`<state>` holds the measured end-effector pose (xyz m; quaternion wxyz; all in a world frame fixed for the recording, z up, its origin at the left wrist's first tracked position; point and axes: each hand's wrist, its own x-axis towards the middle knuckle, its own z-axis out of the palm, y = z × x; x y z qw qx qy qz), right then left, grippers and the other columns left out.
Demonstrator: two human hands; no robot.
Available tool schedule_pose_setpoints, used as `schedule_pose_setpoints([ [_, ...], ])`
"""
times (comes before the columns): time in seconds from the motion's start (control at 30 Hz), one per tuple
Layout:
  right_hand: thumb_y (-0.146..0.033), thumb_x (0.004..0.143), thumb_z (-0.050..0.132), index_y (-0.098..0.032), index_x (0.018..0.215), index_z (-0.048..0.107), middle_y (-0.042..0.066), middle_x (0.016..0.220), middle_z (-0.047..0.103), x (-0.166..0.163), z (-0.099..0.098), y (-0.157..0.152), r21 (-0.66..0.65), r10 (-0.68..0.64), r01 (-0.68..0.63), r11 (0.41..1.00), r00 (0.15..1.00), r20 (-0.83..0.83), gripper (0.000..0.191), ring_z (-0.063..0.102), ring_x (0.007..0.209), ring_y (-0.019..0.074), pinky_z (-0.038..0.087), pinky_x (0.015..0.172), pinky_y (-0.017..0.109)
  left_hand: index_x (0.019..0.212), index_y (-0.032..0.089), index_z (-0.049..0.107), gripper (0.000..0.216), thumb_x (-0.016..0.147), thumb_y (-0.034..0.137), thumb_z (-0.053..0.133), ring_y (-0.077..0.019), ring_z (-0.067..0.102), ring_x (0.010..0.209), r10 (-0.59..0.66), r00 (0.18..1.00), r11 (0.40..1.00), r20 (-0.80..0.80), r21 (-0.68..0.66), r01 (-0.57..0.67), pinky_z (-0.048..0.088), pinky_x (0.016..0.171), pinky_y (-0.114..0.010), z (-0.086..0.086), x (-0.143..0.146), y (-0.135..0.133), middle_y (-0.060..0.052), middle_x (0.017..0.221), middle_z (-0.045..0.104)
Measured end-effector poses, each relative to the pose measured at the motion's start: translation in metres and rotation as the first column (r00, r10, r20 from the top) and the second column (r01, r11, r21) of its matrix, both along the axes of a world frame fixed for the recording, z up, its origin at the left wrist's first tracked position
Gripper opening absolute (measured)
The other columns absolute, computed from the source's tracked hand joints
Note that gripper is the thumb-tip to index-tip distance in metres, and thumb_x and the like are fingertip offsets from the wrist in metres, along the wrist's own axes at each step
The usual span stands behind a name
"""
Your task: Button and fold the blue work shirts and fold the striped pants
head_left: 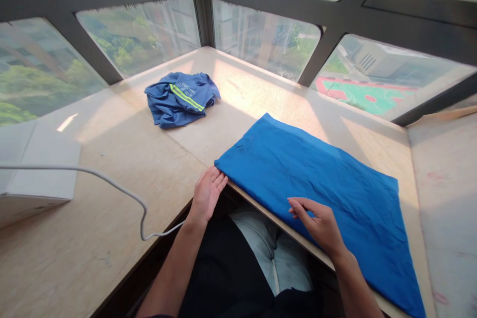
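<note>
1. Nearest, the bare right hand [318,221] hung over the near edge of the cloth, fingers loosely curled; whether they pinched any fabric I cannot tell.
2. The bare left hand [208,194], well apart from it, was unclenched, fingers extended against the cloth's near left corner, apparently to steady or straighten that edge.
3. The flat, rectangular bright-blue cloth [316,159] lay right of centre, along the near edge of the pale, wood-patterned surface [130,149], probably for easy reach by both hands.
4. At left, a thin white cable [74,168] crossed in front of a white box [37,181], clear of the cloth.
5. Farther off, a crumpled dark-blue garment with a yellow-green stripe [175,109] sat near the grey-framed windows [206,10], seemingly set aside.
</note>
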<state>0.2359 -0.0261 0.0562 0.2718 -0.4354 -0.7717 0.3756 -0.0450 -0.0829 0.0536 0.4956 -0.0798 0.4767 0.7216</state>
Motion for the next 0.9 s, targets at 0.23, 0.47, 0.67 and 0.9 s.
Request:
schedule_pose_setpoints([
  [0.23,-0.040,0.096,0.055,-0.022,0.098,0.076,0.005,0.088,0.078,-0.033,0.003,0.007,0.028,0.186,-0.189,0.982,0.980,0.076,0.028,0.074,0.074,0.0197,0.058,0.075,0.029,0.105,0.017,0.063,0.021,0.088,0.029,0.060,-0.0204,0.064,0.115,0.029,0.989,0.994,0.144,0.100,-0.044,0.050,0.100,-0.032,-0.006,0.007,0.029,-0.014,0.119,0.067],
  [0.47,-0.035,0.096,0.056,-0.023,0.102,0.075,0.005,0.097,0.078,-0.046,0.006,0.003,0.038,0.271,-0.277,0.960,0.956,0.114,0.023,0.074,0.088,0.0208,0.056,0.082,0.029,0.105,0.016,0.061,0.034,0.093,0.044,0.045,-0.0208,0.067,0.094,0.082,0.951,0.988,0.297,0.101,-0.117,0.057,0.079,-0.034,-0.014,0.008,0.046,-0.013,0.108,0.066],
  [0.67,-0.034,0.095,0.057,-0.024,0.102,0.075,0.005,0.099,0.078,-0.044,-0.012,0.001,-0.030,0.252,-0.250,0.968,0.963,0.098,0.022,0.073,0.092,0.0218,0.056,0.084,0.031,0.091,0.014,0.063,0.028,0.091,0.038,0.049,-0.0171,0.065,0.074,-0.072,0.974,0.993,0.215,0.104,0.051,0.055,0.070,-0.030,-0.015,0.004,0.050,-0.008,0.083,0.065],
  [0.9,-0.038,0.094,0.057,-0.021,0.098,0.075,0.007,0.092,0.077,-0.040,-0.033,-0.003,-0.113,0.117,-0.117,0.987,0.993,-0.010,0.026,0.072,0.081,0.0207,0.056,0.073,0.030,0.090,0.015,0.065,0.023,0.074,0.027,0.078,-0.0129,0.065,0.071,-0.141,0.983,0.979,-0.121,0.129,0.156,0.052,0.071,-0.024,-0.014,0.009,0.064,-0.003,0.083,0.070],
])
